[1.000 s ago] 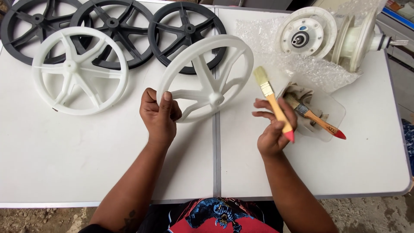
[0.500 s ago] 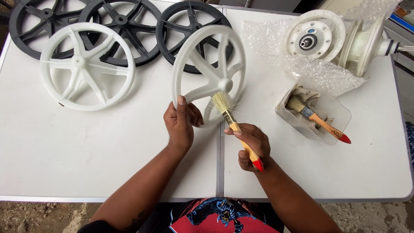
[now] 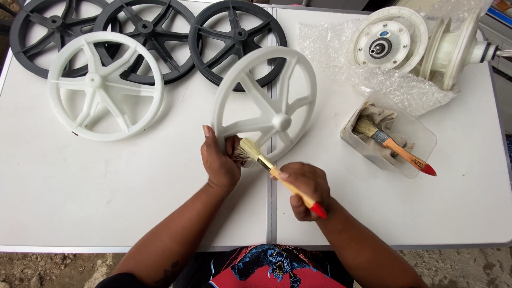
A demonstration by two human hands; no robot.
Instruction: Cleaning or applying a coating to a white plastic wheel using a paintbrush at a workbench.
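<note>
Gripping white wheel [image 3: 265, 104] rim, left-hand fingers [image 3: 209, 140] closed; right hand [image 3: 304, 189] clamps brush [image 3: 277, 173], bristles touching rim. White surface [image 3: 133, 192]; concrete floor [image 3: 48, 269].

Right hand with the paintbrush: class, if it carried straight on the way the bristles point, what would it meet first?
The right hand aims its wooden-handled paintbrush up-left; the bristles would probably first meet the lower rim of the tilted white plastic spoked wheel, beside the left hand.

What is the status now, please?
Left hand grips white wheel rim, tilted up. Right hand holds brush, bristles on rim. Nothing in the way.
</note>
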